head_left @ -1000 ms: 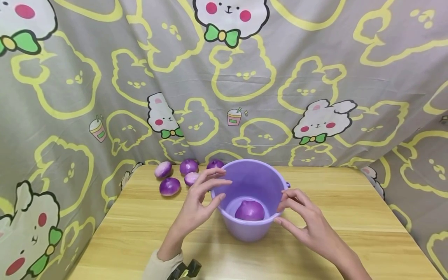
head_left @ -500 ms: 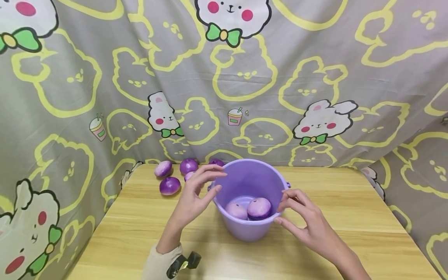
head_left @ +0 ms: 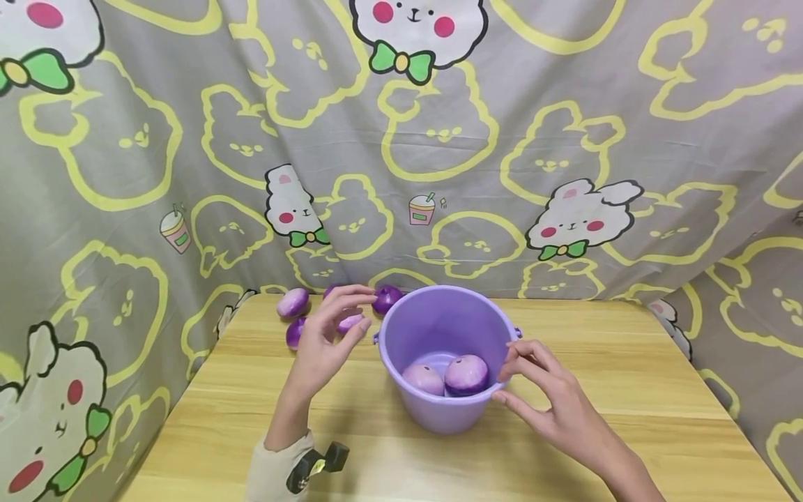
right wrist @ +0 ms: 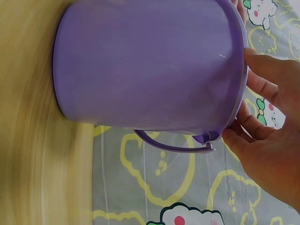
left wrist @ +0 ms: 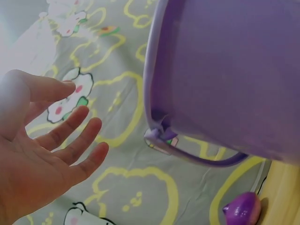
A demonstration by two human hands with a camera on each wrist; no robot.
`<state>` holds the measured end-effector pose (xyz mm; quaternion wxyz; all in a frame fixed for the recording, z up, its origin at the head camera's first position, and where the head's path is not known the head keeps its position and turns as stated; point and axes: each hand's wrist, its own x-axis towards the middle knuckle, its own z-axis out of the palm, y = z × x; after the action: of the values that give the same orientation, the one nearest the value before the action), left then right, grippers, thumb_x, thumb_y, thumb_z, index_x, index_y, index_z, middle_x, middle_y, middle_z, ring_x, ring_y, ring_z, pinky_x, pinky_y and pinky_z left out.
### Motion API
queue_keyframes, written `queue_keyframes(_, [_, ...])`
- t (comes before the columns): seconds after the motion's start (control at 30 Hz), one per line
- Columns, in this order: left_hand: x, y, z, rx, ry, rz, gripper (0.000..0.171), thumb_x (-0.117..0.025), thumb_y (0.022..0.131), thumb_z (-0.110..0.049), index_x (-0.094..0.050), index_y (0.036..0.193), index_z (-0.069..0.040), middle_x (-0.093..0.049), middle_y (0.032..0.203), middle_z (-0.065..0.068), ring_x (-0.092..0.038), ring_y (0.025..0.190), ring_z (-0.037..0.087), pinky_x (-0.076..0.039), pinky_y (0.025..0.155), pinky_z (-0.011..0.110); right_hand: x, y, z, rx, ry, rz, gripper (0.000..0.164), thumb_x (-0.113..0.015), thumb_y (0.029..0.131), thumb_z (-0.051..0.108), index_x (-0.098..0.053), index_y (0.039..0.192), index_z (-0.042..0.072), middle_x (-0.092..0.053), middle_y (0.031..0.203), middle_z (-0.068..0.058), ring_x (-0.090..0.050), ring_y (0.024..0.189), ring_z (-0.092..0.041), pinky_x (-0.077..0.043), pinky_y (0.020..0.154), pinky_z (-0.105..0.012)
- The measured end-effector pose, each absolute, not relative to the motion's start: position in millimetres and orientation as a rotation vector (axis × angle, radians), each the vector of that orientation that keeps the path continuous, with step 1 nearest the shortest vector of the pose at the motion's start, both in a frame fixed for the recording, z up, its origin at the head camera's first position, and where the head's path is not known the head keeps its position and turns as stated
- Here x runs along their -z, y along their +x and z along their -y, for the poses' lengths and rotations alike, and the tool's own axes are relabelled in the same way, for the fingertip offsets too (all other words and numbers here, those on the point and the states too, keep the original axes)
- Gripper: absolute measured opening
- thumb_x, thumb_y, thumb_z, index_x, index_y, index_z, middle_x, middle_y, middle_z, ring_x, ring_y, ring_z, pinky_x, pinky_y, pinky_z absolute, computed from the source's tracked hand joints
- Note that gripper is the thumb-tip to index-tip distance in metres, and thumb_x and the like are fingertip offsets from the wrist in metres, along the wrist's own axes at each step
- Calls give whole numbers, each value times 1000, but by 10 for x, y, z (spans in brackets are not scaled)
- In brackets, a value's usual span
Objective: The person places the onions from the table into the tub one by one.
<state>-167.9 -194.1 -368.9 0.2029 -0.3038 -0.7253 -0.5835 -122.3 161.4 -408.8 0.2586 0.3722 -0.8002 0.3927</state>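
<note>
A purple bucket (head_left: 439, 417) stands upright on the table, with a pale purple onion (head_left: 466, 375) and a second onion (head_left: 423, 380) side by side at its bottom. My right hand (head_left: 552, 397) holds the bucket's right rim, thumb (right wrist: 267, 65) outside and fingers reaching over the edge. Left of the bucket, my left hand (head_left: 329, 341) hovers with relaxed, spread fingers and nothing in them. It partly covers a group of loose onions, among them a shiny dark onion (head_left: 387, 300) behind the fingertips and a paler onion (head_left: 293, 302) farther left.
The wooden table (head_left: 627, 362) ends at the back against a grey curtain (head_left: 452, 237) with yellow outlines and cartoon rabbits. The bucket's handle (left wrist: 201, 159) hangs down on its far side. A black strap device (head_left: 316, 466) is on the left wrist.
Two onions now show in the bucket, where one showed a second ago. My left hand has moved left from above the rim toward the loose onions. The right hand has stayed on the rim.
</note>
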Motion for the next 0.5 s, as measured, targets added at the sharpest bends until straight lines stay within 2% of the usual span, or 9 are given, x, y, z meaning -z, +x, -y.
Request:
queue_keyframes(0.1, [3688, -1679, 1977, 1634, -845, 2007, 35, -67, 92, 12, -69, 125, -1, -59, 133, 18, -55, 127, 29, -51, 104, 38, 4088, -1217, -1616, -1061, 1005, 2172, 40, -90, 75, 6, -69, 103, 26, -58, 121, 1, -54, 122, -18, -37, 111, -22])
queue_keyframes(0.2, [3684, -1679, 2003, 1619, -837, 2008, 35, -67, 92, 13, -69, 124, -1, -60, 132, 16, -55, 127, 30, -50, 105, 37, 4087, -1214, -1614, -1060, 1002, 2175, 45, -90, 72, 1, -69, 103, 26, -58, 120, 2, -53, 124, -19, -37, 112, -22])
queue_keyframes(0.33, [3682, -1684, 2018, 1596, -828, 2021, 36, -68, 92, 12, -70, 124, -4, -61, 132, 9, -56, 126, 29, -50, 105, 36, 4084, -1215, -1614, -1058, 1002, 2174, 45, -90, 72, 2, -68, 103, 26, -58, 121, 2, -53, 123, -19, -36, 112, -23])
queue_keyframes(0.5, [3698, -1695, 2028, 1592, -821, 2019, 40, -66, 90, 17, -70, 124, -3, -60, 133, 8, -57, 125, 28, -50, 104, 36, 4079, -1215, -1618, -1057, 1003, 2173, 45, -91, 71, 2, -68, 103, 26, -58, 121, 2, -54, 121, -18, -37, 111, -22])
